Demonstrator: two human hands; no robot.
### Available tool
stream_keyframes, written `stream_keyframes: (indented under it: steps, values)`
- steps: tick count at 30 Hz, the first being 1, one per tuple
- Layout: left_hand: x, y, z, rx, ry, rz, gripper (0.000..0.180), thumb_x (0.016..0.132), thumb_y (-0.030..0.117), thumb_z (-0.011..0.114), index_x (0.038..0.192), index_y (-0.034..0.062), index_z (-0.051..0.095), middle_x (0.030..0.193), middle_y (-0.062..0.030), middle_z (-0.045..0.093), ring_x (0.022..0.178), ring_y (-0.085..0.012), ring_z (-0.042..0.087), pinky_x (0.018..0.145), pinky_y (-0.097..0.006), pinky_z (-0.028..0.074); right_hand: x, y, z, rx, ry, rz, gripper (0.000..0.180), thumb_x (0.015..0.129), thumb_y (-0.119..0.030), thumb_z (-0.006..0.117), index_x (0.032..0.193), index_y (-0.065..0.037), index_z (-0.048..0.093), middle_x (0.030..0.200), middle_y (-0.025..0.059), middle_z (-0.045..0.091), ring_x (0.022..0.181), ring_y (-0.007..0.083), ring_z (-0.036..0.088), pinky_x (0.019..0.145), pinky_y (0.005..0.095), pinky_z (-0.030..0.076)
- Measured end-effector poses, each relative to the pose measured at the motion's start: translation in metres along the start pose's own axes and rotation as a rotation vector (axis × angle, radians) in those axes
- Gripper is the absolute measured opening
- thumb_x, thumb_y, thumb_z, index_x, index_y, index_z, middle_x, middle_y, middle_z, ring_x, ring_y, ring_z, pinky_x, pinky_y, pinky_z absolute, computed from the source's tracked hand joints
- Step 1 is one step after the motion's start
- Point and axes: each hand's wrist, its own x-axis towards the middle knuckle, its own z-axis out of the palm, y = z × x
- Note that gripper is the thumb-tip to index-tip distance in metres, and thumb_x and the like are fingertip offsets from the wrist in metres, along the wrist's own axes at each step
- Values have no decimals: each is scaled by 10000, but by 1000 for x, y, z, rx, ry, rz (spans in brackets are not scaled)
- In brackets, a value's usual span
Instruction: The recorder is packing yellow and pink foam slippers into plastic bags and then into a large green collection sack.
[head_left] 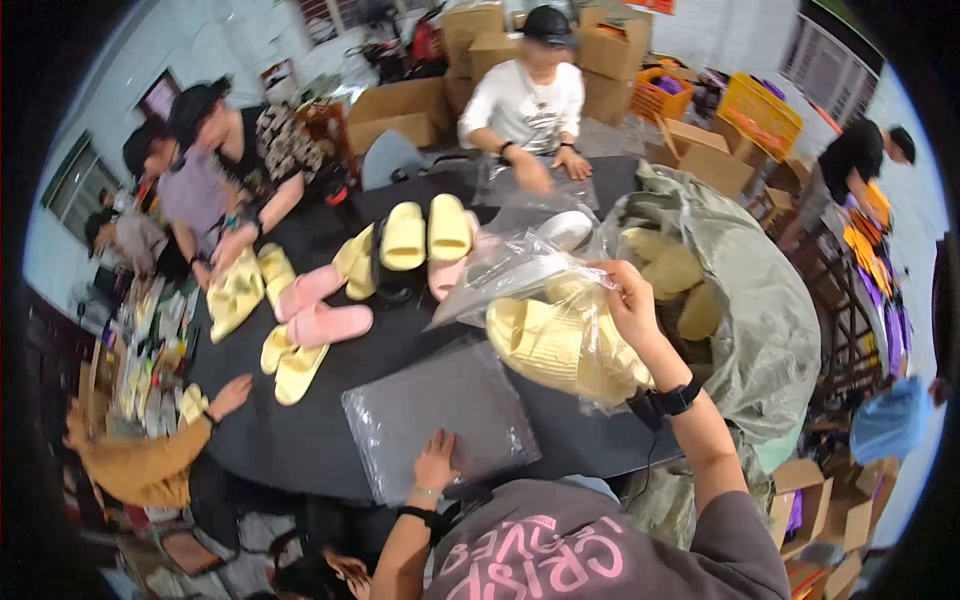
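My right hand [629, 302] is raised over the right part of the table, its fingers pinched on the edge of a clear plastic bag [470, 298]. Inside or beneath that plastic lie pale yellow ribbed slippers [545, 345]; the folds hide how many. My left hand [437, 460] rests on a stack of flat clear plastic bags [430, 410] near the table's front edge, fingers stretched out. Just beyond the held bag is a white slipper [566, 230]. To the right, a large grey-green sack [765, 300] gapes, with several yellow slippers [672, 268] in it.
Yellow slippers [404, 236] and pink slippers [330, 324] are spread over the left and middle of the black table [250, 430]. A person in white [525, 110] works across from me, others at the left. Cardboard boxes [400, 115] and an orange crate [661, 95] stand behind.
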Motion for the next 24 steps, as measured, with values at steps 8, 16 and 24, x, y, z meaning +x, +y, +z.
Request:
stream_keyframes:
  steps: [8, 16, 24]
  values:
    - [-21, -19, 20, -154, 209, 32, 715, 640, 266, 745, 1279, 107, 468, 1337, -113, 448, 1156, -309, 473, 915, -426, 439, -50, 7, 129, -81, -620, -367, 391, 733, 38, 570, 1092, -111, 623, 1188, 110, 560, 1041, 304, 525, 873, 391, 443]
    - [-57, -42, 25, -303, 338, -8, 404, 707, 191, 683, 1076, 45, 606, 1224, -162, 526, 1185, -316, 450, 1031, -428, 326, -131, 51, 134, -298, -692, 59, 376, 778, -113, 636, 1147, -101, 567, 1174, 135, 540, 1098, 316, 499, 895, 381, 438]
    - [-87, -90, 14, -399, 413, -262, 391, 735, 152, 684, 1091, 22, 588, 1220, -163, 502, 1111, -352, 472, 941, -417, 403, -206, 90, 138, -367, -565, 292, 749, 641, -347, 806, 1210, -20, 445, 1237, 226, 397, 1052, 357, 492, 873, 390, 436]
